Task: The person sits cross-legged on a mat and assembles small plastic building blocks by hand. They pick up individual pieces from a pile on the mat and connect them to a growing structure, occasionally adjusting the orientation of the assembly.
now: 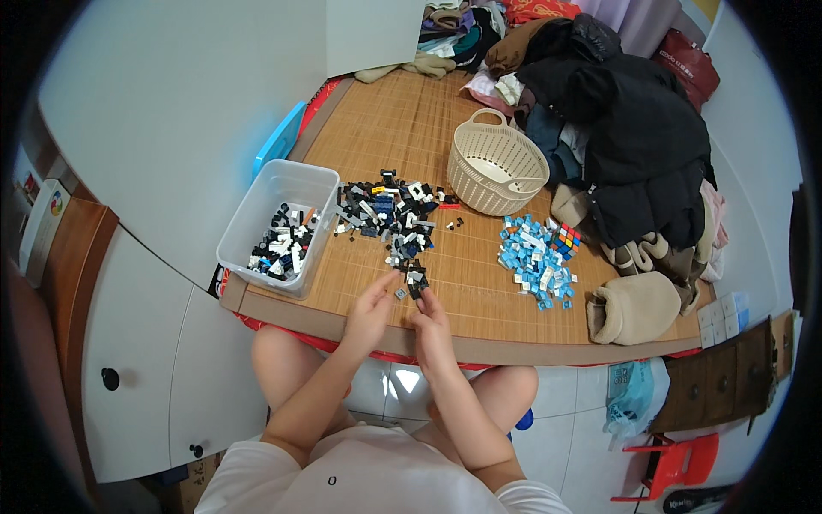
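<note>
A heap of black, white, grey and dark blue building bricks (387, 210) lies on the bamboo mat (351, 137). A few black and white bricks (417, 278) trail from it toward the near edge. My left hand (368, 315) is beside this near end, its fingers stretched out and no brick visible in them. My right hand (432, 332) is on the other side, fingers extended, with the tips against the black bricks. A small grey brick (400, 293) lies between both hands. At the left, a clear plastic bin (321, 182) contains more black and white bricks.
A beige basket (479, 171) stands behind the heap. To the right are a pile of blue and white bricks (531, 261), a puzzle cube (566, 242) and a beige rolled cloth (638, 310). Dark clothes (642, 146) cover the far right. A blue lid (281, 141) leans behind the bin.
</note>
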